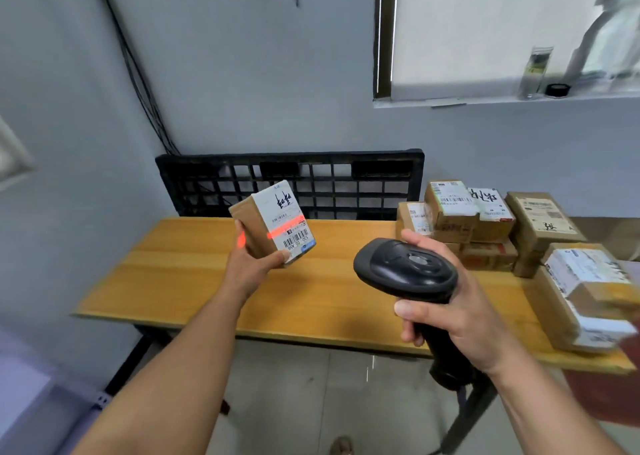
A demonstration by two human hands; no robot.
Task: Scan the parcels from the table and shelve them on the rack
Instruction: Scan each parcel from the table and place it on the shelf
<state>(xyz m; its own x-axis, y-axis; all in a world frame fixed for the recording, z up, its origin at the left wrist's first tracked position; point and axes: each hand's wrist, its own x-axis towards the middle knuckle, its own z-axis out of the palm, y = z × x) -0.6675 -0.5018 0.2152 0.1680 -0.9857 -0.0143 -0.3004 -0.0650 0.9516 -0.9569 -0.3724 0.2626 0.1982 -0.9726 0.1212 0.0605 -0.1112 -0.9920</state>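
The white label [281, 217] on the raised left parcel [252, 227] shows a barcode with upside-down print, apparently "530 05 A56"; its black handwriting is illegible. Labels on the far-right stacked parcels [485, 227] are too small to read.

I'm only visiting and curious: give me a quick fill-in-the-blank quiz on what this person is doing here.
1. The right hand grips a black ____.
2. The left hand holds up a small parcel, and a red light line crosses its ____.
3. The other parcels are stacked at the ____ end of the wooden table.
Missing words: scanner; label; right.
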